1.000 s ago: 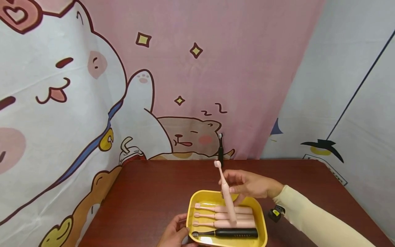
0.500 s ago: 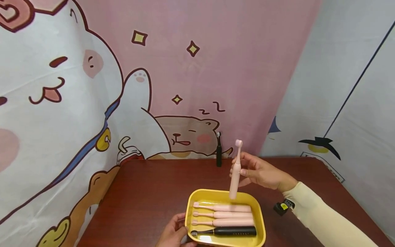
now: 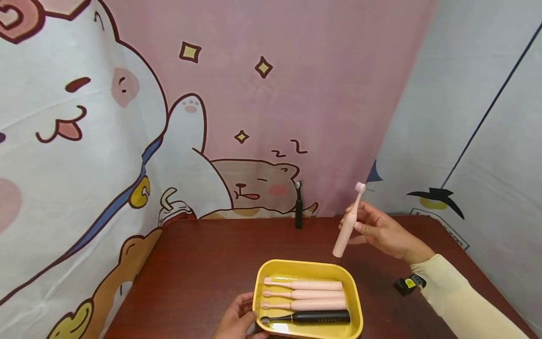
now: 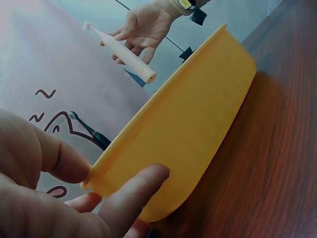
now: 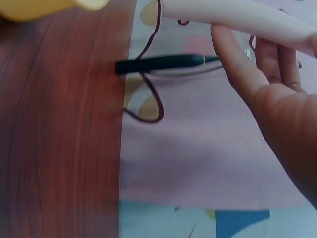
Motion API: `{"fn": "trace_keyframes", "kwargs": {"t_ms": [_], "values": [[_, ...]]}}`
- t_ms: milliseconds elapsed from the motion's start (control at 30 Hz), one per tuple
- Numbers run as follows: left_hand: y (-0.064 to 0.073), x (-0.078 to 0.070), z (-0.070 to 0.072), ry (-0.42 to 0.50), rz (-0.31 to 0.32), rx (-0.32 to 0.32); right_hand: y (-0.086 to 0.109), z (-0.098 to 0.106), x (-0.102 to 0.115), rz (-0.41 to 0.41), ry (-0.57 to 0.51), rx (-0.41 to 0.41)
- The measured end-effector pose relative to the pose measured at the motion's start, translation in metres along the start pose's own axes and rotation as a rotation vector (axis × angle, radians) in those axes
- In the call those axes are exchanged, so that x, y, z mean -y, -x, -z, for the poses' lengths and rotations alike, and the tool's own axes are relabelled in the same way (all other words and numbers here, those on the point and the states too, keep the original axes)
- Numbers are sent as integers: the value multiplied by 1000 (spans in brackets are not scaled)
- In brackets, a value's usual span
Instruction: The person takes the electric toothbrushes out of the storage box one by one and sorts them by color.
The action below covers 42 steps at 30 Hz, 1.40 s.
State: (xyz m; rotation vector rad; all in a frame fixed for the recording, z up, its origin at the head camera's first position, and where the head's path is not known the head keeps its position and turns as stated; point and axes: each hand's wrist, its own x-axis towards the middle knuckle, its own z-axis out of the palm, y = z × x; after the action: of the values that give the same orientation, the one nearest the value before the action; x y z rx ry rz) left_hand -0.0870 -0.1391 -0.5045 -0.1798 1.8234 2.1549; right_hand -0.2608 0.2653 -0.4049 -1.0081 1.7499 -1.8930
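My right hand (image 3: 383, 233) holds a pink electric toothbrush (image 3: 346, 230) between thumb and fingers, above the table and right of the yellow tray (image 3: 357, 301). Its brush head points up and leans to the right. In the right wrist view the pale handle (image 5: 237, 17) lies across the thumb and fingers. My left hand (image 3: 237, 316) grips the left end of the tray; in the left wrist view its fingers (image 4: 143, 186) lie on the outer wall and at the rim. Inside the tray lie three pink toothbrushes (image 3: 317, 294) and one black toothbrush (image 3: 319, 317), side by side, heads to the left.
Another black toothbrush (image 3: 298, 212) stands upright at the back of the dark red wooden table (image 3: 203, 268), close to the cartoon-printed backdrop (image 3: 330, 94). A black wrist device with a yellow mark (image 3: 410, 283) is on the right wrist.
The right hand has lifted the pink toothbrush from over the tray and carried it up and to the right. Its head has swung from leaning left to leaning right. The left hand stays on the tray.
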Motion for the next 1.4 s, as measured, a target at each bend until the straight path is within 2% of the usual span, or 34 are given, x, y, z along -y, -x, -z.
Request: {"fn": "trace_keyframes", "kwargs": {"t_ms": [333,500,667,900,1133,1400], "values": [[-2,1,-2,-2,0,-5,34,30,-16,0,118,-153],[-2,1,-1,2,0,-11,50,39,-22,-43,216,-242],[-2,2,0,7,3,-13,64,46,-27,-75,261,-278],[-4,1,-1,5,5,-19,90,51,-35,-86,199,-280],[-3,-2,-1,-10,8,-25,111,54,-38,-97,197,-323],[-2,-4,-3,-15,35,-37,126,63,-43,-50,77,-317]]}}
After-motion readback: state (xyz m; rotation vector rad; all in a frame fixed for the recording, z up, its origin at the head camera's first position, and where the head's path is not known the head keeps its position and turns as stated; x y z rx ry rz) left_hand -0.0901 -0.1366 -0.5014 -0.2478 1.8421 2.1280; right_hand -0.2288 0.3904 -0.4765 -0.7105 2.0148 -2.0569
